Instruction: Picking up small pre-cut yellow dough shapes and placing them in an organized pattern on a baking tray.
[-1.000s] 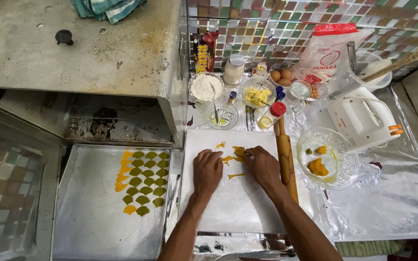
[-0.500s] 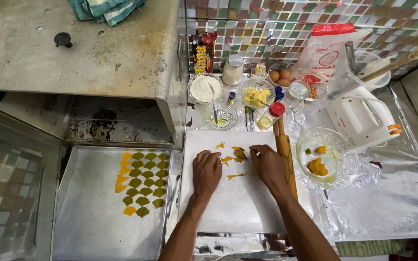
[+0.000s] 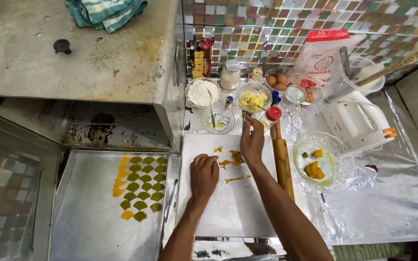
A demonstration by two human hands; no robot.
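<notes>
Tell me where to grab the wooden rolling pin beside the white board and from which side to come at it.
Grip the long wooden rolling pin around its thick middle barrel, coming from above. It lies flat along the right edge of the white board, its far end close to a red-capped bottle and a glass bowl on its right, so the top is probably the freest approach.

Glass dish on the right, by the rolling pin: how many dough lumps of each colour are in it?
In the glass dish:
orange dough lumps: 2
green dough lump: 1
Total: 3
</notes>
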